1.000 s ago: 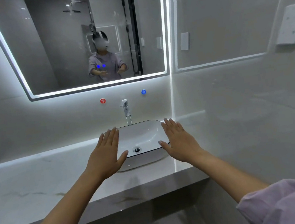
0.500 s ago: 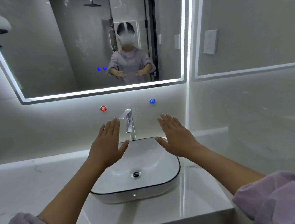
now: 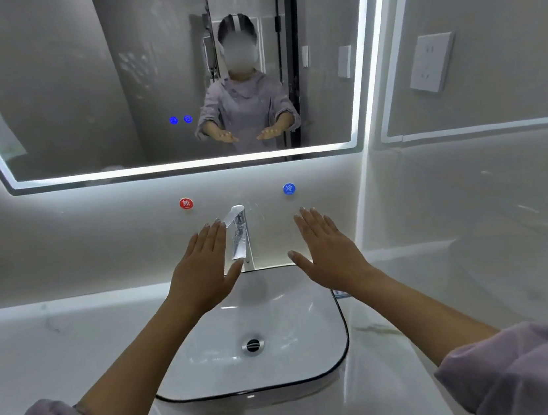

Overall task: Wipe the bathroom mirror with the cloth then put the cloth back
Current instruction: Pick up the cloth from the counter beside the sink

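Nearer the mirror (image 3: 79, 93) now, left hand (image 3: 202, 278) and right hand (image 3: 330, 255) hover flat, empty; locate the unseen cloth first.

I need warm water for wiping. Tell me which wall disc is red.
The red disc is the one left of the tap, above the left hand. The blue disc sits right of the tap, above the right hand.

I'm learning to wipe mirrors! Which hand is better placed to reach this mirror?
Left, slightly. The left hand and right hand are both open and empty beside the faucet, but the left sits below the middle of the mirror; the right is nearer its right edge. No cloth is in view.
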Tool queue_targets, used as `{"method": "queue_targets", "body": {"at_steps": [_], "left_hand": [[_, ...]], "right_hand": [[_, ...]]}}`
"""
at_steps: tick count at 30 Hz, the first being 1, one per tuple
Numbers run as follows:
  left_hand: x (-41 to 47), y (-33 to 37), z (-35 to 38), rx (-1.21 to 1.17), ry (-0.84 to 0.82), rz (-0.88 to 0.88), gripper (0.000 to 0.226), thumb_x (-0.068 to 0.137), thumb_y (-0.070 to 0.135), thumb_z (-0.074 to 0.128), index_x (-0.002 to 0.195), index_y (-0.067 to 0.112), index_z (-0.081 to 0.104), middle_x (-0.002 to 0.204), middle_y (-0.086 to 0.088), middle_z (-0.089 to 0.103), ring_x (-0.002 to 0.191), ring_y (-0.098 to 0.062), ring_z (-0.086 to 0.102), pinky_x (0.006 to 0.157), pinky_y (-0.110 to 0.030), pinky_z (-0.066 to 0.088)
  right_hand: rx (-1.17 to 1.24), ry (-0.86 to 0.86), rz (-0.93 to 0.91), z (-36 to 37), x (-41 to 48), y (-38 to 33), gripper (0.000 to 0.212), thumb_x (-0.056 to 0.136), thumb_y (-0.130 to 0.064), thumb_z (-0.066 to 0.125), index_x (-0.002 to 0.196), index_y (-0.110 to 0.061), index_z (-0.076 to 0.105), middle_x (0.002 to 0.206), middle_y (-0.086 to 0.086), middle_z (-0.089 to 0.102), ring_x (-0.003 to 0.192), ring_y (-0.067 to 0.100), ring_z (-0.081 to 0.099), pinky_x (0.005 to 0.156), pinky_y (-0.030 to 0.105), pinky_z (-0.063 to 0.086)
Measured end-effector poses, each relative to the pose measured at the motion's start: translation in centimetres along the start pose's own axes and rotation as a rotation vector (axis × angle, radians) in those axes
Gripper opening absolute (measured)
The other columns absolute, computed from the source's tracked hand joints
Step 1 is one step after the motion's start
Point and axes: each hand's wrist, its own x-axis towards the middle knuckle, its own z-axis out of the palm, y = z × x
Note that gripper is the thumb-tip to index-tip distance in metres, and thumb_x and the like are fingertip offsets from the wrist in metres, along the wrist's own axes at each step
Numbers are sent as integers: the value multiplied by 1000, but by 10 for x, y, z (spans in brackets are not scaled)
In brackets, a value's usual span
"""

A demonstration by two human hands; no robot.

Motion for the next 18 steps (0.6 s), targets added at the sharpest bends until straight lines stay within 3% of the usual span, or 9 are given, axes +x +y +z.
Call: {"method": "queue_targets", "body": {"at_steps": [18], "left_hand": [[99,-94,40,-64,-4,100,73,96,52,28,151,11,4,160,-5,6,147,-19,3,117,-31,2]], "right_hand": [[-40,61,131,57,112,-19,73,99,-51,28,152,-11,-2,160,7,-7,147,19,-10,118,30,-11]]}}
